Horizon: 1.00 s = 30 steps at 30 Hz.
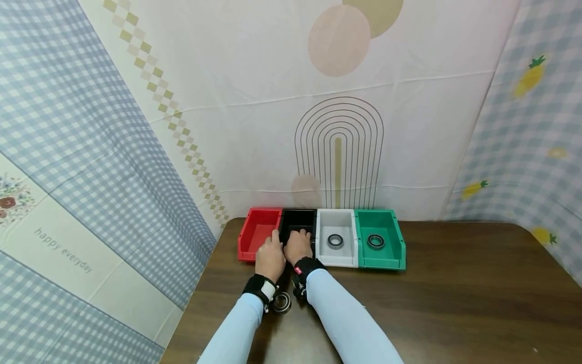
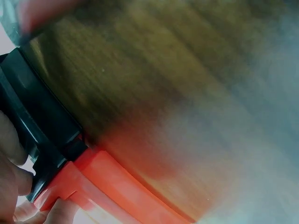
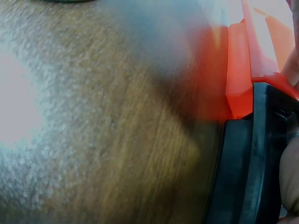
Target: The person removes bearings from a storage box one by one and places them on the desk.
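My left hand [image 1: 270, 258] straddles the side where the red bin [image 1: 264, 225] meets the black bin [image 1: 298, 218]. In the left wrist view its fingers [image 2: 60, 213] curl over the red rim, with others against the black one. Close beside it, my right hand [image 1: 298, 246] reaches into the black bin over its front. A finger [image 3: 289, 175] shows inside the black wall in the right wrist view; I cannot tell whether this hand holds anything. A bearing [image 1: 281, 302] lies on the table near the left wrist.
To the right, joined in the same row, stand a white bin [image 1: 336, 257] and a green bin [image 1: 382, 260]. One bearing [image 1: 335, 241] lies in the white bin, another bearing [image 1: 376, 242] in the green. The brown table [image 1: 468, 293] backs onto a hanging cloth [image 1: 418, 151].
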Available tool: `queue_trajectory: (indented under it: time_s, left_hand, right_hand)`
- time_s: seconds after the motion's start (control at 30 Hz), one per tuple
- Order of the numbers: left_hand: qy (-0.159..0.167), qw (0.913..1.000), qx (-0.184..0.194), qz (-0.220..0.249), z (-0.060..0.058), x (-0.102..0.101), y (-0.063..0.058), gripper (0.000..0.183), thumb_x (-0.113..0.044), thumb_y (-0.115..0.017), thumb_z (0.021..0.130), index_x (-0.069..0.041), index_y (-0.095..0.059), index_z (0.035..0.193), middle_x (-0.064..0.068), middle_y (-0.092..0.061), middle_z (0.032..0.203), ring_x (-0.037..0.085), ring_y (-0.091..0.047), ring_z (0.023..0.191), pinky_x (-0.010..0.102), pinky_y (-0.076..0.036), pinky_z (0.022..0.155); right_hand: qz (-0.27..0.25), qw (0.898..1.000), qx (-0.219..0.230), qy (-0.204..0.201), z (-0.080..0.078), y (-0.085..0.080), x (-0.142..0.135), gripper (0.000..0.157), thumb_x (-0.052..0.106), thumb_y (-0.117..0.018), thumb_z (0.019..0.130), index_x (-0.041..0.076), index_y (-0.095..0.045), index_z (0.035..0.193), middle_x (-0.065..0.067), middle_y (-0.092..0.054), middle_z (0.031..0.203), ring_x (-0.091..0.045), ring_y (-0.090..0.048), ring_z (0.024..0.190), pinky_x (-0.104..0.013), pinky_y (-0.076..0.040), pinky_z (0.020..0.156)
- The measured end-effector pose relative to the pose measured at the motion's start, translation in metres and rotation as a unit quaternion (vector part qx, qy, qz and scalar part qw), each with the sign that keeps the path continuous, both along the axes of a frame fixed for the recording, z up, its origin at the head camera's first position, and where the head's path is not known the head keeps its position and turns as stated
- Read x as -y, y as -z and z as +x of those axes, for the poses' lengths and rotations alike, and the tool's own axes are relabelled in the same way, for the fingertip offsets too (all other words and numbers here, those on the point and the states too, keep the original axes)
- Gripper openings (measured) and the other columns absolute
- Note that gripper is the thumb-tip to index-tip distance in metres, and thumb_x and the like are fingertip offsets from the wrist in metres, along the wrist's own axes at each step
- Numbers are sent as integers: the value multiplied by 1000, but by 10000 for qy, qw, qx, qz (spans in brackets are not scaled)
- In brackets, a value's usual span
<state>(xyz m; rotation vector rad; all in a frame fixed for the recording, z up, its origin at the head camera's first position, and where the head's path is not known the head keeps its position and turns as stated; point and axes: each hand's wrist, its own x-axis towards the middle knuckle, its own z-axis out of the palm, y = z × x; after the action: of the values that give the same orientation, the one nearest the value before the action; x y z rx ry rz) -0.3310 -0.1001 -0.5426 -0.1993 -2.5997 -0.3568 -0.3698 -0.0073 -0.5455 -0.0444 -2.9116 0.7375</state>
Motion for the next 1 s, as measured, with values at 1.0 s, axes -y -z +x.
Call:
queue_trajectory:
  time_s: [1.0]
  left_hand:
    - [17, 9995, -298, -46, 1, 0, 0, 35, -15, -69, 92, -5, -53, 121, 15, -65, 81, 29, -68, 66, 42, -60, 61]
  right_hand:
    - [275, 9991, -159, -287, 5, -3, -4, 28, 23, -70, 88, 2, -73, 107, -16, -71, 110, -35, -56, 116, -49, -36, 110]
